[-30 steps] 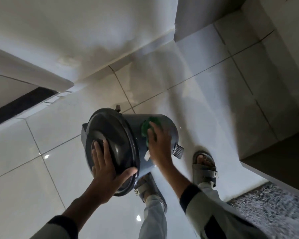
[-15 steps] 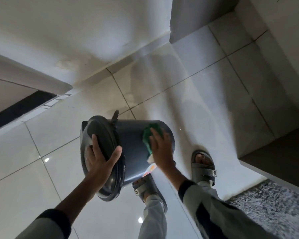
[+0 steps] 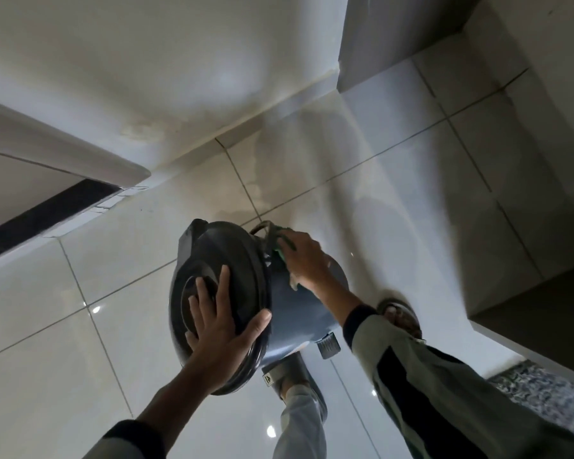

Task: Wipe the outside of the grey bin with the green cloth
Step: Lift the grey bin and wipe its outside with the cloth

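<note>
Right grip [image 3: 304, 260], clenched on the crumpled green cloth [image 3: 280, 251], has slid up the round grey plastic bin [image 3: 299, 309] toward its lid. Left grip [image 3: 219, 323], released flat on the lid, steadies it; lower wall likely done.

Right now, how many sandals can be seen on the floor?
2. One sandal is below the grey bin, partly hidden by it. The other sandal is to the right, behind the right sleeve, only partly visible.
</note>
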